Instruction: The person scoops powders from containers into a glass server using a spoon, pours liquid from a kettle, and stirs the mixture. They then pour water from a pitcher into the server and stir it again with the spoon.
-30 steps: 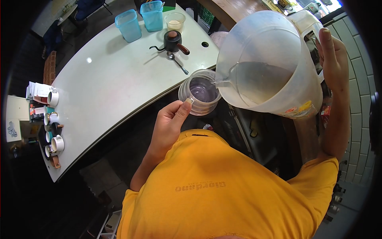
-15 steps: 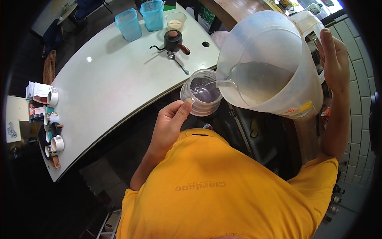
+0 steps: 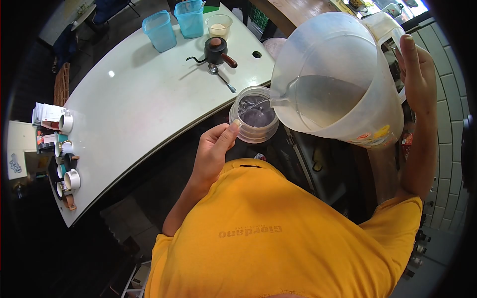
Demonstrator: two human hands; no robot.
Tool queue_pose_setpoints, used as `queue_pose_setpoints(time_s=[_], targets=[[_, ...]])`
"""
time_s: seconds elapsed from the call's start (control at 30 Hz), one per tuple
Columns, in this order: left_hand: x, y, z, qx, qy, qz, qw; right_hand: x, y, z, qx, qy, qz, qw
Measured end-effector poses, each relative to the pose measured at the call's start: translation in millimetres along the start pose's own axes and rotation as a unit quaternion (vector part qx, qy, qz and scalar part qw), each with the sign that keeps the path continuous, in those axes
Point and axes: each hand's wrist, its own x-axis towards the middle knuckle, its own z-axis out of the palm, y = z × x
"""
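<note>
My right hand is closed round the handle of a large translucent plastic pitcher, which is tilted to the left with water in it. From its spout a thin stream of water runs into a clear jar. That jar is held up by my left hand, thumb and fingers pinched at its near-left side, where a small handle seems to be. Water stands inside the jar, its surface rippled by the stream. The jar is just beyond the front edge of the white counter.
On the counter are a small black kettle with a wooden handle, a spoon, two blue containers and a clear cup. Several mugs line the far left end. A tiled wall stands at right.
The jar and my left hand have shifted slightly to the right. Water still pours from the pitcher, and the level in the jar looks a little higher.
</note>
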Motion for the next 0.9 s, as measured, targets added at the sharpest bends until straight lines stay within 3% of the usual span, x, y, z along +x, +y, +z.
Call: queue_pose_setpoints(time_s=[0.9], targets=[[-1.3,-5.0,8.7,0.050,0.039,0.009,0.998,2.2,8.7,-1.3,0.019,-0.019,-0.017,0.999]])
